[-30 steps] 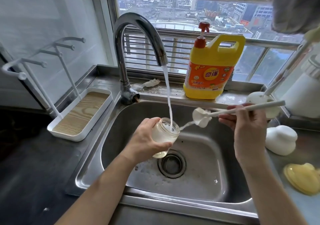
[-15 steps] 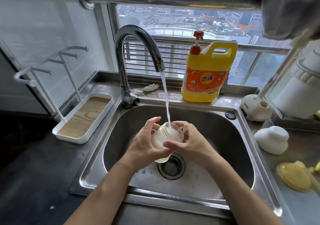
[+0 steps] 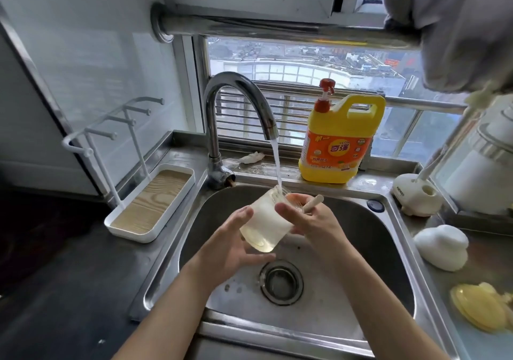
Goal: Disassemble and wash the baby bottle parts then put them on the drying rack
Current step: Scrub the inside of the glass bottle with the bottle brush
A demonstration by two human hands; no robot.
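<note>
Half a second on, the baby bottle (image 3: 265, 222) has tipped from upright to a slant under the running tap (image 3: 236, 93), its mouth turned to the upper right so the water stream (image 3: 276, 162) strikes the rim. A second ago the brush (image 3: 313, 203) was held out to the right, clear of the glass; now only the end of its handle shows above the right hand (image 3: 308, 221), and whether its head is inside the bottle cannot be told. The left hand (image 3: 230, 251) cradles the base at centre frame over the sink (image 3: 374, 221), thumb up one side and fingers spread beneath. The right hand's fingers curl round the brush while its thumb lies along the bottle's side. The bottle appears to be mid-wash, with rinsing and racking apparently to come. The drying rack (image 3: 151, 201) stands bare at left. A white part (image 3: 441, 246) and a yellow part (image 3: 477, 307) lie on the counter (image 3: 433, 290) at right.
</note>
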